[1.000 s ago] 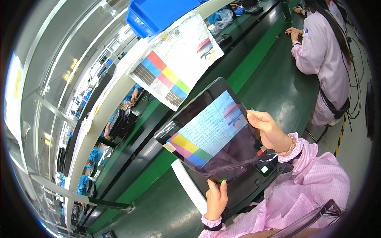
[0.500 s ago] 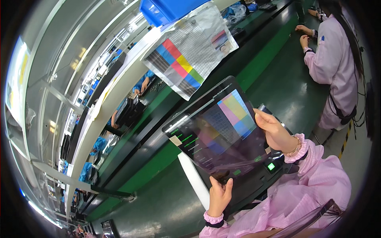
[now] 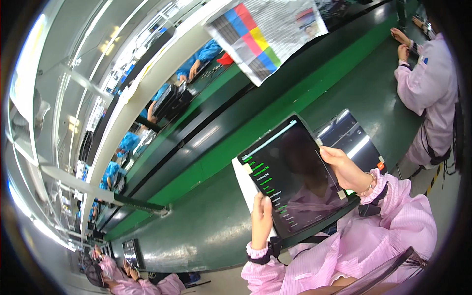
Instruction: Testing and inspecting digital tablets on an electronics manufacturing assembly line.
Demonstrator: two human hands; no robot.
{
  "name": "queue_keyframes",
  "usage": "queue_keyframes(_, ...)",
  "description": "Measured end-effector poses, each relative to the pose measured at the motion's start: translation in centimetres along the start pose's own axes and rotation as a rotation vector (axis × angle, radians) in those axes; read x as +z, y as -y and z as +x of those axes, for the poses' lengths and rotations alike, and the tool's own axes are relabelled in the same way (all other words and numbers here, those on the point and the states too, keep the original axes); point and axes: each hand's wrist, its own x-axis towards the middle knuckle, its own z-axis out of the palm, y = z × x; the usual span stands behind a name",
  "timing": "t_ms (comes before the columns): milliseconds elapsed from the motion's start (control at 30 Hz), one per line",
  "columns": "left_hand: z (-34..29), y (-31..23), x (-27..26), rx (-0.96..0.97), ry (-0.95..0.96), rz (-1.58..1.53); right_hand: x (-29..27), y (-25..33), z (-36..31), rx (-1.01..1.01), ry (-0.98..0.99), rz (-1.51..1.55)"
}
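A black tablet point(image 3: 300, 182) is held between my two hands, tilted above the green bench. Its dark screen carries a list of green and pale lines, a light bar along the top, and a reflection. My left hand point(image 3: 261, 219) grips the near left edge, thumb up along the frame. At the right edge, my right hand point(image 3: 340, 167) has its thumb on the bezel and its other fingers hidden behind. Small beige tabs stick to the tablet's edges. Partly under its left side shows a white slab point(image 3: 244, 179). Beyond my right hand lies another dark, glossy device point(image 3: 346, 135).
A sheet with coloured blocks point(image 3: 265, 42) hangs from the rail above the bench point(image 3: 196, 236). A co-worker in pink point(image 3: 430, 78) stands at the right; another sits at lower left point(image 3: 128, 278). Across the divider, people in blue handle black devices point(image 3: 169, 103).
The tablet has come down and right, away from the hanging sheet. The coloured blocks on its screen are gone, and the list shows more plainly. My left hand has moved up its left edge.
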Motion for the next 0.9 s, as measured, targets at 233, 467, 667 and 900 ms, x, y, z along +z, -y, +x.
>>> queue_keyframes(233,2.2,4.4,-1.0,-0.157,-0.032,-0.360,0.5,-1.4,-0.6,0.069,-0.001,-0.103)
queue_keyframes(467,2.2,4.1,-1.7,-0.214,-0.008,-0.453,1.7,-1.7,0.1,0.101,-0.024,-0.073)
queue_keyframes(667,-0.7,6.6,-3.5,0.024,-0.084,0.297,-2.7,-5.1,3.5,0.197,0.012,-0.004)
queue_keyframes(900,-4.8,8.0,-5.2,0.024,0.065,0.587,-3.6,-8.7,7.3,0.347,-0.182,-0.114)
